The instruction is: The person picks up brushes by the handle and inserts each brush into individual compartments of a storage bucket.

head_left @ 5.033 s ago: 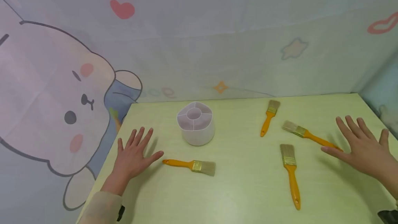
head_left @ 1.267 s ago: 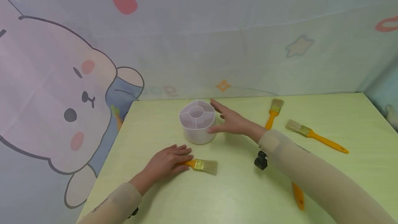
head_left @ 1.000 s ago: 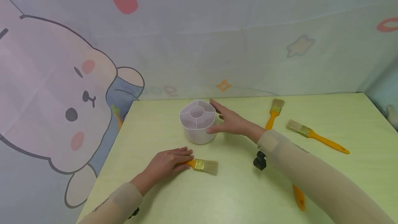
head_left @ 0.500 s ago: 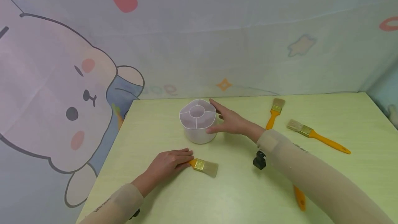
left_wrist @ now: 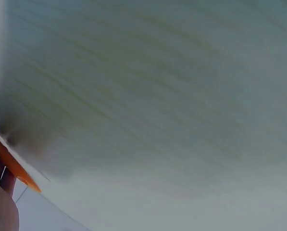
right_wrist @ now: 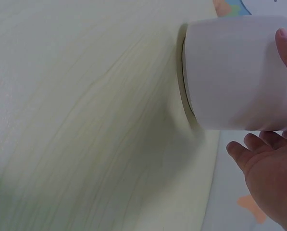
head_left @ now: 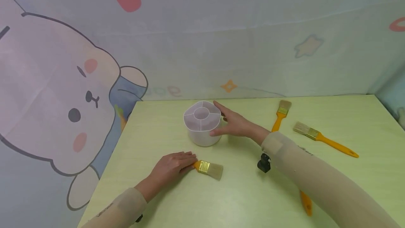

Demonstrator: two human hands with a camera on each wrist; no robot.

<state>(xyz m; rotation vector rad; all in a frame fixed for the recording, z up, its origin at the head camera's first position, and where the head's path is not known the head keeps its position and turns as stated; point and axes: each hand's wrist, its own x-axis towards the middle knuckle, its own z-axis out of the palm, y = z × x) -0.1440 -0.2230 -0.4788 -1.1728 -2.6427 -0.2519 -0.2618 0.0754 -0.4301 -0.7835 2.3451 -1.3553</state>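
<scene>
head view: the left hand (head_left: 172, 166) lies low over the table (head_left: 246, 200), its fingers (head_left: 188, 156) and thumb gripping the handle of a brush (head_left: 207, 169). most of the handle is covered by the hand; the metal band and pale bristles stick out past the fingertips, pointing to the right and slightly towards the near edge. the brush is in front of a white pot (head_left: 205, 138), apart from it. the pot stands upright, with a round middle compartment and outer compartments around it. the right hand (head_left: 237, 123) grips the pot from its right side, thumb on the near wall, index finger along the far side by the rim. to the right lie a second brush (head_left: 284, 107), its handle end hidden by the right sleeve (head_left: 319, 175), and a third brush (head_left: 326, 139), in full view. of a fourth brush (head_left: 306, 203), only the handle end shows below that sleeve. a printed cloth (head_left: 190, 45) hangs behind the table.

left wrist view: the orange handle runs across the fingers at the left border, its tip projecting beyond them. the bristles are out of sight.

right wrist view: the thumb lies against the pot's wall; the other fingers are at the opposite side, partly hidden behind it. contact of those fingertips cannot be confirmed here.
</scene>
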